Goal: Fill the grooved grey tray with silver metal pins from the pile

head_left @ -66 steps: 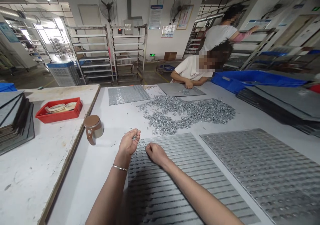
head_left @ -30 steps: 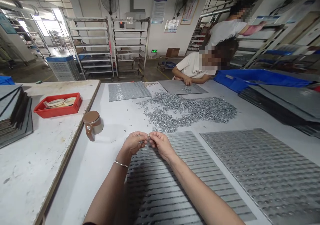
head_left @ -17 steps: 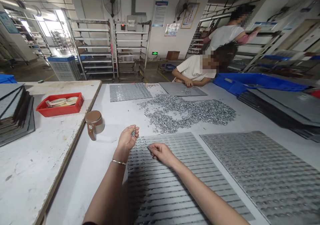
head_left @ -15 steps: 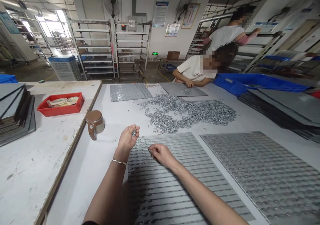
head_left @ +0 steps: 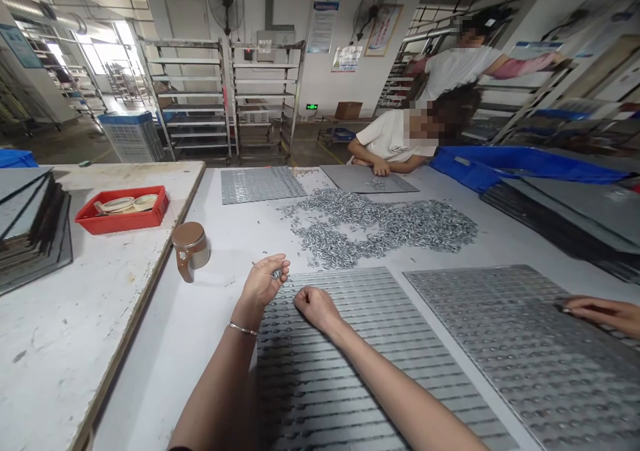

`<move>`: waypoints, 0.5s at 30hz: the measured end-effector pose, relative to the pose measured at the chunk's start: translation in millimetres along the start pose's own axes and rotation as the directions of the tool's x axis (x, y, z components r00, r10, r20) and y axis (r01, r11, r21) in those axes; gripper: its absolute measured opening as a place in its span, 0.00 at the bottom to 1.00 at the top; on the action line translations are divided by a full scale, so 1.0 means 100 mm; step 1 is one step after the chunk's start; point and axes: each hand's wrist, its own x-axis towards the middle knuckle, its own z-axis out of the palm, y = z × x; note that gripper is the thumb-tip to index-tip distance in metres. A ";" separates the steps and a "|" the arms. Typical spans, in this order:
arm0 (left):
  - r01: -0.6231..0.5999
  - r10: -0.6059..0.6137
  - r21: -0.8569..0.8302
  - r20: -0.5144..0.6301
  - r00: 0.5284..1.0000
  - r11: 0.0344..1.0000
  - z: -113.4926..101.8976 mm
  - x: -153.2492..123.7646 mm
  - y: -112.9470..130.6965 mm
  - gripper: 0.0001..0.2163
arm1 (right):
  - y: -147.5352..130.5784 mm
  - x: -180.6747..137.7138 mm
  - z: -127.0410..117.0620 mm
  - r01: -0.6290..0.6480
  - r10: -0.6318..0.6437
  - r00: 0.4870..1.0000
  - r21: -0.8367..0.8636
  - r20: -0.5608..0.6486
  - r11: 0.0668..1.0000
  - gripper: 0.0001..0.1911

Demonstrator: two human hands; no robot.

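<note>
My left hand (head_left: 267, 279), with a bracelet at the wrist, is curled palm-up around a few small shiny metal pieces (head_left: 277, 273). It hovers over the far left corner of a grey ridged board (head_left: 370, 357). My right hand (head_left: 316, 307) is just right of it, low over the board, thumb and fingers pinched together; whatever they hold is hidden. Short rows of the small pieces lie in the board's grooves along its left side. Beyond the board spreads a large loose pile of the same silvery oval pieces (head_left: 345, 241).
At right, another person's hand (head_left: 603, 312) is over a filled board (head_left: 500, 331). A co-worker leans over a far board (head_left: 367, 179). A brown-lidded mug (head_left: 190, 244), red tray (head_left: 123, 219), blue bin (head_left: 480, 171) and stacked boards (head_left: 575, 214) stand around.
My left hand has shifted slightly right and nearer to my right hand, which stays at almost the same spot. Another person's hand has come in from the right; the standing person has turned, arm stretched out.
</note>
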 end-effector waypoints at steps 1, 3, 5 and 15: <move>-0.005 0.005 0.004 0.003 1.000 1.000 0.00 0.00 0.00 0.03 | 0.00 0.01 0.00 -0.003 0.003 1.000 0.006 -0.002 1.000 0.08; -0.011 0.011 0.018 0.014 1.000 1.000 -0.01 0.01 -0.01 0.04 | 0.00 0.04 -0.01 -0.009 0.010 1.000 0.033 -0.015 0.999 0.06; -0.005 0.003 0.043 0.036 0.999 0.999 -0.02 0.02 -0.02 0.05 | -0.01 0.04 -0.06 -0.010 0.012 0.999 0.078 -0.031 0.997 0.06; 0.094 -0.147 0.238 0.214 0.966 0.967 0.05 -0.02 -0.21 0.11 | -0.26 -0.17 -0.43 0.117 -0.081 0.993 0.630 -0.085 0.768 0.24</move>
